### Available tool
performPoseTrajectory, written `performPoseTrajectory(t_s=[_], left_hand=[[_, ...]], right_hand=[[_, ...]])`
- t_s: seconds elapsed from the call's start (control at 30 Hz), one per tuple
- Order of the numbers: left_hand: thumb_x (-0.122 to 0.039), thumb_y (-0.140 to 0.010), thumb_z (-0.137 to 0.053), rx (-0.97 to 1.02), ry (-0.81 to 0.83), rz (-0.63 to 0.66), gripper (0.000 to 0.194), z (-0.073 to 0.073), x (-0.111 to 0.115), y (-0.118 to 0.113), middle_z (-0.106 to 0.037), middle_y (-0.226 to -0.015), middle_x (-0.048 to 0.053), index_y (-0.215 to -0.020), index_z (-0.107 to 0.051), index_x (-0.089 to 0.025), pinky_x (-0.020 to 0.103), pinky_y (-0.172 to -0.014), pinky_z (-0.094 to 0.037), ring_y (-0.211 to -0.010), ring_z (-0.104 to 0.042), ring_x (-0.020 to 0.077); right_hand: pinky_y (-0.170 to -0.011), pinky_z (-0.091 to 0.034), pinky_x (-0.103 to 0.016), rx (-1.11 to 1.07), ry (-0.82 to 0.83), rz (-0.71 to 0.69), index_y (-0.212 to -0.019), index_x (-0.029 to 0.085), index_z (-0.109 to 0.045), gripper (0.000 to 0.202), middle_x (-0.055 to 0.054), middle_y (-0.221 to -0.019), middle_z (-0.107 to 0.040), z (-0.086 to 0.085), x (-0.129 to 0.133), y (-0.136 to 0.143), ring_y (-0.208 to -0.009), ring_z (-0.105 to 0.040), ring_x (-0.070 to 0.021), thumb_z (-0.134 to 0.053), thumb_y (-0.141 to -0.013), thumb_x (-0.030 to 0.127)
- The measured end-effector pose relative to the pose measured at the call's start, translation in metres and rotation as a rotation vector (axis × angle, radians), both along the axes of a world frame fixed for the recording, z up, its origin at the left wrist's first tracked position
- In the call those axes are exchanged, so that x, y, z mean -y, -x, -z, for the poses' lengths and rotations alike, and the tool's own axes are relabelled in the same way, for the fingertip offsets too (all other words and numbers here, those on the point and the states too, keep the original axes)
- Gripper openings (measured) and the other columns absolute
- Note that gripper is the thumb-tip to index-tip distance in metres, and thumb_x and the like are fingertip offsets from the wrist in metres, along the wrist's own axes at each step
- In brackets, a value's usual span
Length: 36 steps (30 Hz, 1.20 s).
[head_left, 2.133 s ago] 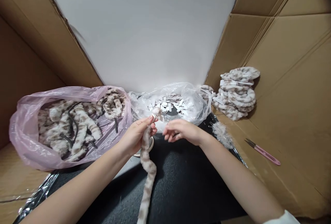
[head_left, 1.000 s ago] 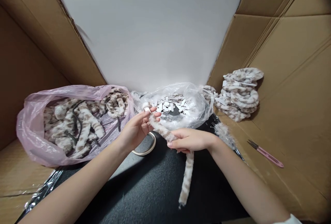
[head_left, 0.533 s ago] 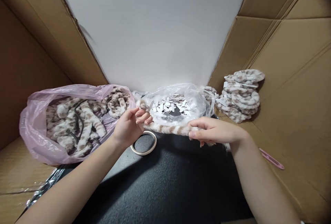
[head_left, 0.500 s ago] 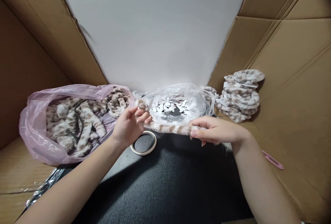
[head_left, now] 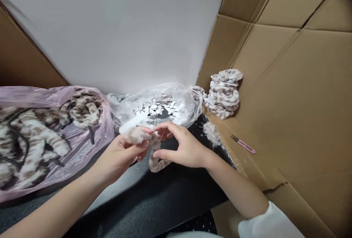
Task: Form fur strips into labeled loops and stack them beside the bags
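A white and brown furry strip [head_left: 157, 164] hangs in a bend between my hands, over the dark tabletop. My left hand [head_left: 121, 153] is closed round its gathered end, and a white tag [head_left: 134, 121] sticks up above those fingers. My right hand [head_left: 183, 146] touches the strip from the right with curved fingers, thumb apart from the fingertips. Behind my hands a clear plastic bag [head_left: 187, 110] holds many white tags [head_left: 155, 109]. On the left a pink plastic bag [head_left: 108, 128] holds furry strips [head_left: 37, 139] and dark cords.
Furry loops [head_left: 224, 95] are stacked at the right against cardboard [head_left: 297, 95]. Pink-handled snips [head_left: 243, 144] lie on the cardboard. A tuft of pale fluff [head_left: 211, 133] rests near the black table's [head_left: 176, 197] right edge.
The view has turned right. My hands have come together, the strip has gone from stretched to bent, and a white tag now shows clearly above my left hand. My right hand has loosened.
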<state>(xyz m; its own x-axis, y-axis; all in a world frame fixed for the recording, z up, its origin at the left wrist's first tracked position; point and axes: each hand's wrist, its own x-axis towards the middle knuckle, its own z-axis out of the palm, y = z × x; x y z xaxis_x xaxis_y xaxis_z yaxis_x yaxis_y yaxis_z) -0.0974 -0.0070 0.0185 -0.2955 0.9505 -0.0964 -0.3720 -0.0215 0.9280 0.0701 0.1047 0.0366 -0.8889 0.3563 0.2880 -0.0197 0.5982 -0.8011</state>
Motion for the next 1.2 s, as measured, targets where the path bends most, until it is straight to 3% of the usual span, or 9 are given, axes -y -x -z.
performPoseTrajectory(t_s=[0.1,0.23,0.33,0.43,0.53,0.63,0.77,1.0,1.2], left_hand=[[-0.024,-0.059,-0.086,-0.070,-0.019,0.121,0.028,0.005,0.003,-0.008,-0.068,-0.067,0.004,-0.085,-0.076,-0.020,0.024,-0.060,-0.051,-0.061,-0.061,0.0166],[-0.058,-0.064,-0.077,0.091,-0.027,0.369,0.051,0.008,0.002,-0.017,-0.072,-0.083,0.013,-0.093,-0.077,-0.016,0.039,-0.070,-0.054,-0.075,-0.066,0.0283],[-0.040,-0.070,-0.080,0.113,0.079,0.438,0.030,0.015,-0.001,-0.027,-0.071,-0.075,0.010,-0.088,-0.073,-0.017,0.033,-0.063,-0.052,-0.066,-0.064,0.0215],[-0.019,-0.072,-0.080,0.088,0.134,0.463,0.027,0.027,-0.002,-0.038,-0.070,-0.079,0.006,-0.096,-0.069,-0.020,0.027,-0.063,-0.049,-0.068,-0.064,0.0168],[-0.022,-0.079,-0.075,0.078,0.082,0.467,0.024,0.036,-0.001,-0.045,-0.070,-0.086,0.007,-0.101,-0.068,-0.023,0.026,-0.066,-0.050,-0.075,-0.066,0.0177],[-0.027,-0.083,-0.071,0.040,0.034,0.498,0.012,0.040,0.001,-0.047,-0.070,-0.085,0.007,-0.094,-0.073,-0.022,0.028,-0.072,-0.051,-0.079,-0.068,0.0190],[-0.028,-0.084,-0.070,0.015,0.083,0.505,0.016,0.041,0.003,-0.052,-0.072,-0.089,0.009,-0.097,-0.076,-0.023,0.030,-0.076,-0.053,-0.083,-0.069,0.0210],[-0.025,-0.075,-0.079,0.105,0.237,0.472,0.035,0.047,-0.011,-0.065,-0.074,-0.101,0.011,-0.109,-0.073,-0.021,0.030,-0.084,-0.053,-0.094,-0.070,0.0216],[-0.025,-0.065,-0.086,0.159,0.346,0.455,0.053,0.065,-0.026,-0.072,-0.076,-0.097,0.010,-0.114,-0.069,-0.016,0.025,-0.071,-0.053,-0.089,-0.071,0.0200]], right_hand=[[-0.079,-0.049,-0.028,-0.169,0.084,0.161,-0.103,0.021,-0.061,0.028,-0.002,-0.091,-0.065,0.009,0.017,-0.015,-0.083,-0.062,-0.0158,-0.072,-0.080,0.032],[-0.074,-0.049,-0.028,-0.175,0.084,0.273,-0.092,0.021,-0.066,0.009,-0.002,-0.085,-0.066,0.022,0.027,-0.033,-0.079,-0.062,-0.0163,-0.067,-0.084,0.025],[-0.077,-0.050,-0.030,-0.148,0.087,0.313,-0.093,0.023,-0.066,0.009,-0.003,-0.090,-0.067,0.031,0.020,-0.055,-0.082,-0.063,-0.0180,-0.066,-0.084,0.025],[-0.085,-0.049,-0.034,-0.022,-0.039,0.573,-0.097,0.023,-0.064,0.013,-0.005,-0.100,-0.067,0.044,-0.004,-0.099,-0.092,-0.062,-0.0216,-0.063,-0.086,0.030],[-0.092,-0.044,-0.043,0.236,-0.304,0.939,-0.098,0.019,-0.065,0.019,-0.010,-0.105,-0.067,0.064,-0.038,-0.155,-0.100,-0.059,-0.0275,-0.059,-0.087,0.032],[-0.091,-0.043,-0.047,0.475,-0.484,1.115,-0.106,0.015,-0.065,0.030,-0.015,-0.112,-0.065,0.086,-0.064,-0.199,-0.105,-0.055,-0.0328,-0.058,-0.086,0.036],[-0.087,-0.044,-0.045,0.624,-0.559,1.109,-0.108,0.013,-0.066,0.032,-0.015,-0.112,-0.065,0.103,-0.077,-0.216,-0.102,-0.055,-0.0325,-0.051,-0.091,0.035],[-0.086,-0.043,-0.042,0.545,-0.608,1.104,-0.091,0.012,-0.066,0.029,-0.017,-0.096,-0.065,0.110,-0.089,-0.218,-0.091,-0.055,-0.0292,-0.039,-0.094,0.024],[-0.076,-0.045,-0.040,0.337,-0.296,1.151,-0.087,0.017,-0.055,0.026,-0.016,-0.090,-0.065,0.092,-0.068,-0.204,-0.081,-0.060,-0.0260,-0.034,-0.096,0.029]])
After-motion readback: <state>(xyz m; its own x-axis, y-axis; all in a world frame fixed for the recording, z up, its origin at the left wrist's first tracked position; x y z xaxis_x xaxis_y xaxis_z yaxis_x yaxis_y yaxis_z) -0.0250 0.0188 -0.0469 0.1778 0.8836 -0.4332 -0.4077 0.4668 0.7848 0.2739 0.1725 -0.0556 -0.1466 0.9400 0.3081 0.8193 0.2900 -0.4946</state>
